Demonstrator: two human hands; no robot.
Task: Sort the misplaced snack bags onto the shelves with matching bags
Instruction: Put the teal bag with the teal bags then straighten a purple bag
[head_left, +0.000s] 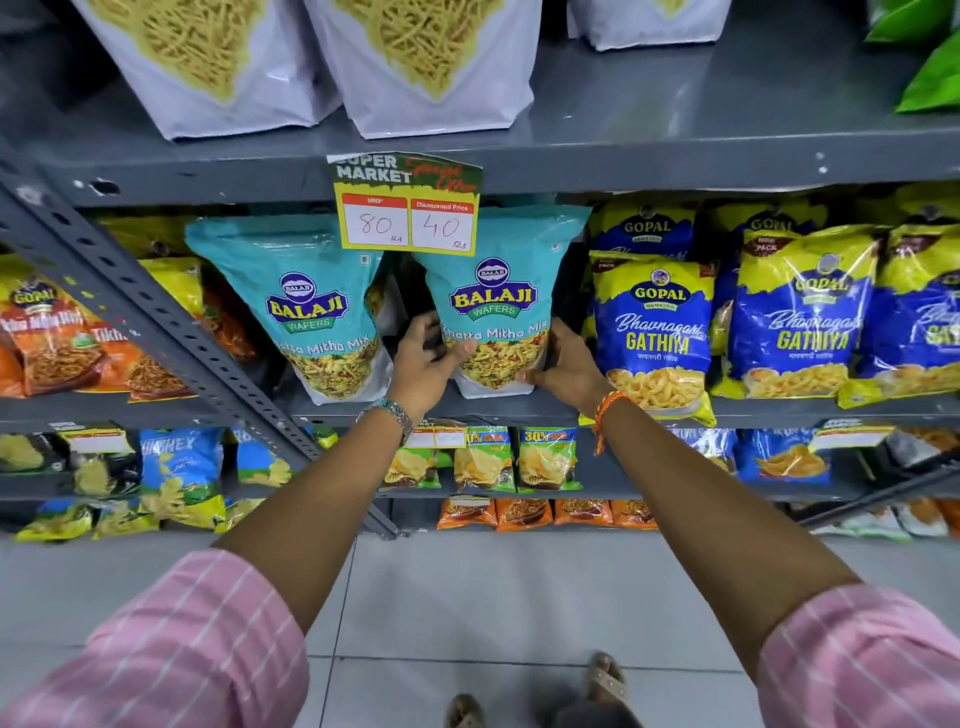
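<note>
A teal Balaji Khatta Mitha Mix bag (496, 291) stands upright on the middle shelf (779, 408). My left hand (423, 364) grips its lower left side and my right hand (563, 364) grips its lower right side. A second, matching teal Balaji bag (306, 306) stands just to its left on the same shelf. Blue and yellow Gopal Gathiya bags (654, 327) fill the shelf to the right, touching or nearly touching the held bag.
A price tag (408, 208) hangs from the upper shelf edge over the teal bags. White noodle-snack bags (431, 62) sit above. Orange Gopal bags (57, 338) are at left behind a slanted grey metal brace (156, 322). Lower shelves hold small chip packets (519, 460).
</note>
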